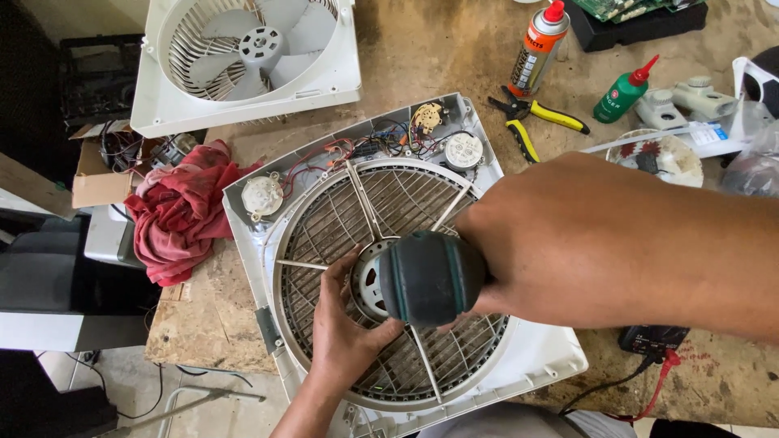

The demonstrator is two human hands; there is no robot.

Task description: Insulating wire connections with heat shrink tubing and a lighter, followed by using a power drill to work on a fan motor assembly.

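Right hand (519, 243) grips a screwdriver handle (430, 277) over the fan motor (369, 284); left hand (345, 328) steadies it.

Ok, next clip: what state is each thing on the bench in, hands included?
Fan housing: lying flat, opened, wiring exposed.
Motor hub: seated at the grille centre.
Screwdriver: upright over the hub, handle gripped.
Right hand: closed on the screwdriver handle.
Left hand: steadying the hub.
Second fan frame: set aside, blades fitted.
Spray can: upright, capped.
Green bottle: upright, capped.
Pliers: lying unused.
Red rag: crumpled.
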